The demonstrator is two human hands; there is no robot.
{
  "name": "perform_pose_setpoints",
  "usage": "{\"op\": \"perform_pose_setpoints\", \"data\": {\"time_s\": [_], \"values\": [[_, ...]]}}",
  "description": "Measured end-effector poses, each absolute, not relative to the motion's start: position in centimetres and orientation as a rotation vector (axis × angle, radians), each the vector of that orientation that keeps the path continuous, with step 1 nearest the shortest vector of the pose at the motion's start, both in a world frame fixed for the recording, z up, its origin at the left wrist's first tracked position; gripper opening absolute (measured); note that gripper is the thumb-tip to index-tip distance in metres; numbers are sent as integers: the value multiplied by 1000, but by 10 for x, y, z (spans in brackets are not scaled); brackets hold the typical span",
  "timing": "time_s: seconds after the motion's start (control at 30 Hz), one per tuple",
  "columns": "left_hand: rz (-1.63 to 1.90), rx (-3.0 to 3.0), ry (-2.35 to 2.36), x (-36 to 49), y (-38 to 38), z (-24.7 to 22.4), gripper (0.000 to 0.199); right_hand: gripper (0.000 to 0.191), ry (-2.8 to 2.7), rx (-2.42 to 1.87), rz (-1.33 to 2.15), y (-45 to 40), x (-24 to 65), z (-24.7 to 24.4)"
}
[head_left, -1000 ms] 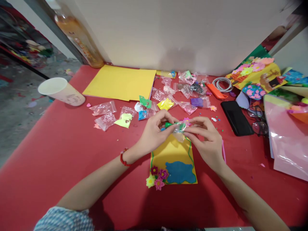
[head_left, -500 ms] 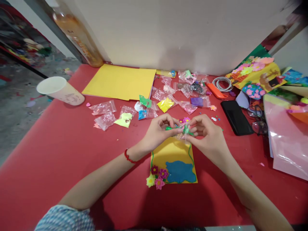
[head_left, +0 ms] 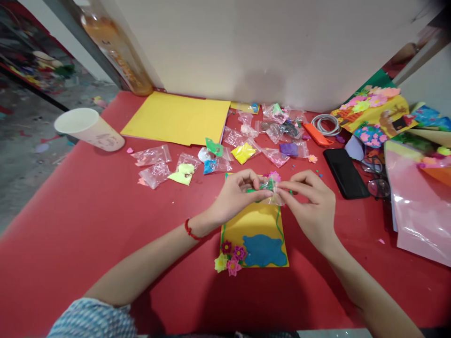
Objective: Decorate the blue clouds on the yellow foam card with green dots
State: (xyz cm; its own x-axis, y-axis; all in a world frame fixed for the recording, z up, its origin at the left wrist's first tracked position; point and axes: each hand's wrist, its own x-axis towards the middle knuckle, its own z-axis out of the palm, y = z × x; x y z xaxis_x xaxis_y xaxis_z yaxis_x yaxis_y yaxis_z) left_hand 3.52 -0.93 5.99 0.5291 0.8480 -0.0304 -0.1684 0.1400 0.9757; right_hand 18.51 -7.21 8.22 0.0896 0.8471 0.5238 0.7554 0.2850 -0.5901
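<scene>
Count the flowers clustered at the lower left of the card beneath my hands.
4: dark magenta flower at the cluster's upper left, purple flower at upper right, pale yellow flower at lower left, pink flower right of it. None there seems hidden.

Head cam looks fwd & down over red tbl [head_left: 88,225], close.

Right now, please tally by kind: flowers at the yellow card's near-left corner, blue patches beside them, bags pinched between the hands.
Small maroon, purple, pink and yellow flowers: 4
Flat, wavy-edged blue patch: 1
Clear plastic bag with green contents: 1
Total: 6
</scene>
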Motion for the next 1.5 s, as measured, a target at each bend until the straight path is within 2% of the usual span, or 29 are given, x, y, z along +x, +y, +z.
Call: {"op": "perform_pose_setpoints", "data": {"time_s": [0.17, 0.3, 0.47, 0.6, 0.8, 0.93, 1.1, 1.23, 1.4, 1.5], "values": [[768, 1012, 679, 38, -12, 54, 35, 17, -1900, -1484, 118, -74, 186, 76], [756, 987, 661, 38, -13, 52, 37, 26, -2071, -1439, 440, -78, 196, 83], [733, 948, 644, 37, -10, 57, 41, 20, -1968, -1362, 755, -80, 206, 89], [625, 838, 610, 35, -9, 61, 36, 22, -1810, -1334, 688, -80, 203, 88], [661, 793, 585, 34, -9, 63, 22, 18, -1702, -1376, 570, -87, 201, 102], [714, 864, 623, 32, -4, 61, 20, 7, -1459, -1542, 502, -92, 222, 101], [774, 1029, 666, 31, 4, 52, 25, 11, -1410, -1642, 689, -80, 249, 54], [861, 1338, 741, 28, 8, 48, 25, 18, -1646, -1735, 579, -66, 252, 20], [1042, 1973, 820, 31, 17, 51, 18, 29, -1775, -1705, 527, -57, 249, 12], [1106, 2091, 855, 45, 36, 52, 14, 24, -1762, -1698, 546, -58, 252, 19]]}}
